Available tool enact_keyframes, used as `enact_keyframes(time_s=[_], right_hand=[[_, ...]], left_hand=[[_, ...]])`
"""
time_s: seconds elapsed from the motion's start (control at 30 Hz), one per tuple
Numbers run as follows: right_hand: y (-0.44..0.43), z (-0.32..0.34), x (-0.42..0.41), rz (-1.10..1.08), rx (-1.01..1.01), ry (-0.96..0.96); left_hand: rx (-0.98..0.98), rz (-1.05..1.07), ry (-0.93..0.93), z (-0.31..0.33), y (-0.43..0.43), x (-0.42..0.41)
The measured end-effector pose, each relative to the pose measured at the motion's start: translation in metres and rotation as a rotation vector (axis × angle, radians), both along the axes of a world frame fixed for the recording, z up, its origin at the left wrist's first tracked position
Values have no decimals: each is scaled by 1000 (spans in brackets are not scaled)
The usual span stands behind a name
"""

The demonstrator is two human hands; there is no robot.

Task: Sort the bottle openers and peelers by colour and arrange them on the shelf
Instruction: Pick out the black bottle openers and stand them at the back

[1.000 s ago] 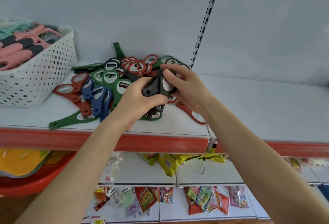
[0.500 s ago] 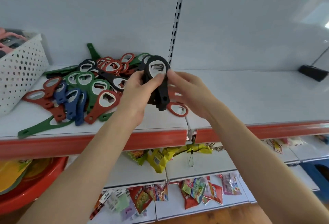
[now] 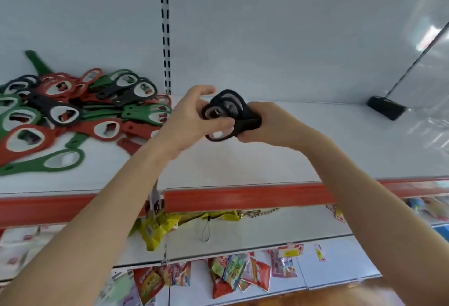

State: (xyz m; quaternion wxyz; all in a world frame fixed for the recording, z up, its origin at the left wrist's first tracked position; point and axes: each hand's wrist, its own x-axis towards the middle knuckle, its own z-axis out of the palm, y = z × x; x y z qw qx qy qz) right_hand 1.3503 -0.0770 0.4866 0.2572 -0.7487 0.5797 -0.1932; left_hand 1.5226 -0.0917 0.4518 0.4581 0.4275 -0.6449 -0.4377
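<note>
A small stack of black bottle openers (image 3: pixel 226 113) is held between both hands just above the white shelf (image 3: pixel 303 150). My right hand (image 3: pixel 272 124) grips the handle ends, fingers curled round them. My left hand (image 3: pixel 192 121) pinches the ring ends with thumb and fingers. To the left on the same shelf lies a mixed heap of red, green and black bottle openers (image 3: pixel 73 113). No peelers are in view.
A slotted upright (image 3: pixel 165 38) divides the back wall behind the hands. A black bracket (image 3: pixel 386 107) sits at the far right of the shelf. The shelf has a red front strip (image 3: pixel 243 196). Snack packets (image 3: pixel 233 274) hang on lower shelves.
Both hands carried the black openers rightward, past the upright, and turned the stack from upright to lying sideways. The view swung right; the white basket left the frame.
</note>
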Motion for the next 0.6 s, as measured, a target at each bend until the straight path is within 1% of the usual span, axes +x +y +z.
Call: enact_keyframes(time_s=[0.07, 0.1, 0.13, 0.27, 0.37, 0.47, 0.53, 0.6], right_hand=[[-5, -1, -19, 44, -35, 204], [-7, -4, -26, 65, -40, 258], [-8, -8, -31, 84, -36, 272], [-10, -31, -47, 139, -12, 208], [-13, -38, -52, 138, -10, 101], [-18, -38, -52, 108, 32, 11], [-19, -36, -50, 80, 83, -42], [-19, -35, -48, 61, 129, -70]], left_hand=[[-19, -32, -90, -5, -2, -16], [-32, -36, -119, -8, -2, -23], [-46, -34, -150, -12, -2, -29], [-95, -28, -288, -24, -4, -38], [-117, -13, -331, -27, -6, -39], [-135, 13, -395, -28, -6, -41], [-98, -26, -388, -26, -6, -39], [-11, -110, -399, -23, -4, -38]])
